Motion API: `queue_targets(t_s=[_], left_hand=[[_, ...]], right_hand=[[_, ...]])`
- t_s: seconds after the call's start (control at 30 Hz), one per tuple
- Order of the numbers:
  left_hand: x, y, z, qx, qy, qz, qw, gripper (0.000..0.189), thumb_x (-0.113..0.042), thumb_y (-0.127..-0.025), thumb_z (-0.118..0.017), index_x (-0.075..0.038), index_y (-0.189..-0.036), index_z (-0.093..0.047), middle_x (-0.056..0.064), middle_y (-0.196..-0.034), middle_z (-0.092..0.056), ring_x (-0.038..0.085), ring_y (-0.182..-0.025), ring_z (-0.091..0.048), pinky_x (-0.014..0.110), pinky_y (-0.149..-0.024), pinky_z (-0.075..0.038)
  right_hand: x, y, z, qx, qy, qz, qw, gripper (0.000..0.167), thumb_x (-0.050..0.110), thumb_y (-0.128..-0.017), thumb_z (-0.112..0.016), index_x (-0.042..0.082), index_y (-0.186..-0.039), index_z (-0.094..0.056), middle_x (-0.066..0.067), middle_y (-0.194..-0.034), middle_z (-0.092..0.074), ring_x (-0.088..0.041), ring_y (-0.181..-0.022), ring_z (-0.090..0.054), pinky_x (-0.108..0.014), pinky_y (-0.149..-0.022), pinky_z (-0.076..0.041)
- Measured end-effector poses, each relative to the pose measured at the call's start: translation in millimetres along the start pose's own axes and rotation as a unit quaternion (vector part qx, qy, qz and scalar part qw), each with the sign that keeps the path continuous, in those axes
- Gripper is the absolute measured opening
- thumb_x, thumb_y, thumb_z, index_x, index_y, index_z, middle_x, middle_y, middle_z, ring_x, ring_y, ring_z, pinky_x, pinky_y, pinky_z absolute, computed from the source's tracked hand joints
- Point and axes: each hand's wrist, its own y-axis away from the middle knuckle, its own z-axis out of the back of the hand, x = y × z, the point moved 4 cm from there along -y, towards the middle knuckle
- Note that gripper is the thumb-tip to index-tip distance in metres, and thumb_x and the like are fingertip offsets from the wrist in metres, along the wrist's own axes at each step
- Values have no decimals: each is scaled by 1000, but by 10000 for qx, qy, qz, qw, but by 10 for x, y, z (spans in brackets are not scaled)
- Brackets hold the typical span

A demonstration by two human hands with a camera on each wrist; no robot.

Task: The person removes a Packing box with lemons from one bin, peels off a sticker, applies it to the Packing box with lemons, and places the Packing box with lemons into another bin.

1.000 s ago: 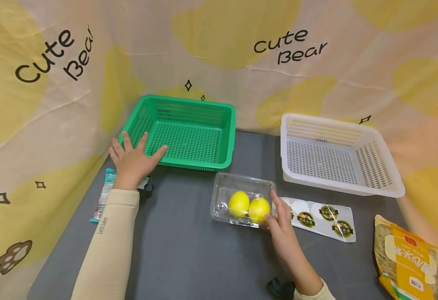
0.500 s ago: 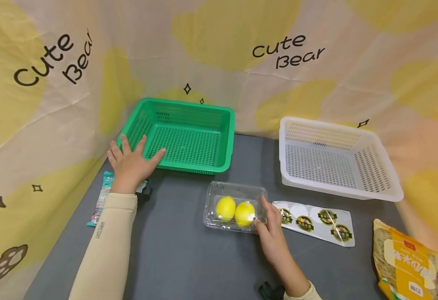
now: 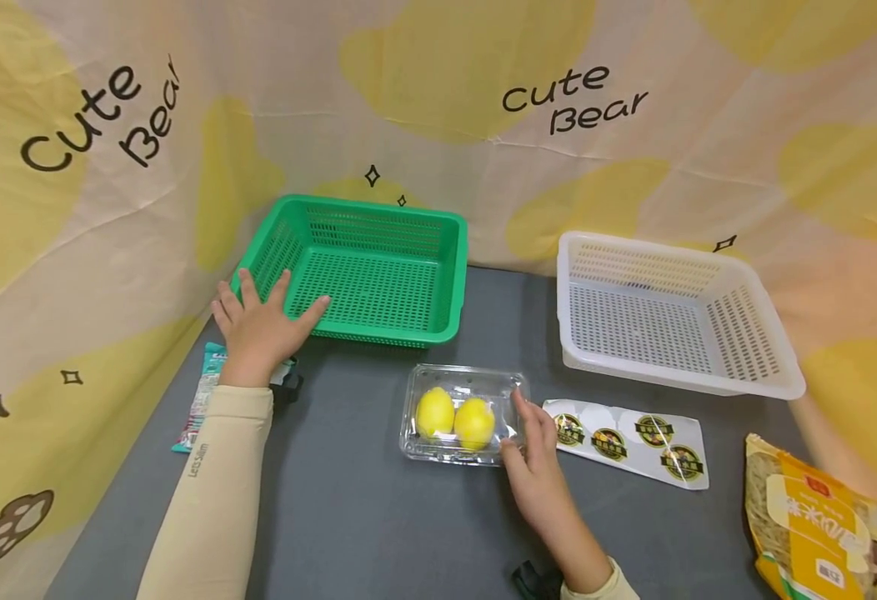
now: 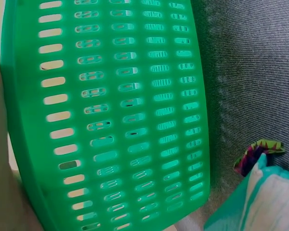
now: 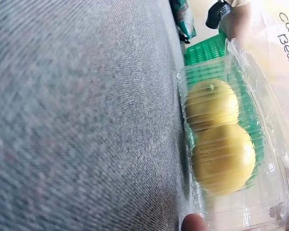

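Note:
In the head view, my left hand spreads its fingers over the near left corner of the green basket. The left wrist view shows that hand along the rim of the basket's perforated wall. My right hand grips the right end of a clear plastic clamshell box, thumb near its front edge and fingers toward the lid. Inside lie two yellow lemons, side by side. A thumb tip shows at the box's lower edge in the right wrist view; the other fingers are mostly cut off there.
A white basket stands at the back right. Before it lies a sheet of round stickers. A yellow bag of noodles lies at the right edge. A teal packet is partly hidden by my left forearm.
My right hand has moved left and slightly nearer with the box of lemons, away from the sticker sheet. My left hand stays at the green basket's corner.

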Motion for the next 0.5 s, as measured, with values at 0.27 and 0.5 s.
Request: queue_targets(t_s=[0.27, 0.5], left_hand=[[-1, -8, -3, -1, 45, 5, 10000, 106, -89, -93, -36, -21, -172, -18, 30, -169, 22, 60, -150, 26, 75, -114, 17], [5, -5, -3, 9, 61, 29, 10000, 107, -90, -92, -35, -21, -172, -18, 30, -169, 22, 59, -150, 27, 74, -114, 18]], right_hand=[[-8, -15, -7, 11, 301, 51, 9995, 68, 15, -103, -53, 19, -168, -33, -17, -161, -28, -48, -137, -46, -71, -106, -38], [-46, -34, -34, -59, 626, 48, 9980, 69, 15, -102, -57, 21, -167, -34, -17, -159, -35, -43, -147, -33, -70, -112, -32]])
